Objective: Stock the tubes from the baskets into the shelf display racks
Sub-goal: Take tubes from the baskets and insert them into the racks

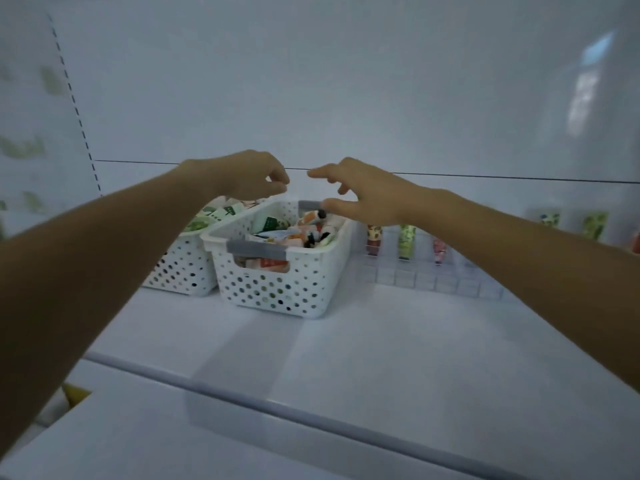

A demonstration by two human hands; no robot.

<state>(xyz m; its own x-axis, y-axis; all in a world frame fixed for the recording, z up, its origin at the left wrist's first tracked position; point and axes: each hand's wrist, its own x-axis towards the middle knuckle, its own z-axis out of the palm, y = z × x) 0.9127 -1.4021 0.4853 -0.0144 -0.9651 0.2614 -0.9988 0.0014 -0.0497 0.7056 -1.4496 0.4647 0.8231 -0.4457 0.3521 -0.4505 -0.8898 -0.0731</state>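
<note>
Under right hand (pixel 360 197): tubes (pixel 313 218) in basket (pixel 277 289) (left hand (pixel 249 174) alongside).

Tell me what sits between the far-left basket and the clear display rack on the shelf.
The head view shows a second white basket, grey-handled and full of tubes, standing between the left basket and the display rack.

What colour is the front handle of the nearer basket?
Grey. The front handle of the white perforated basket shows best in the head view.
</note>
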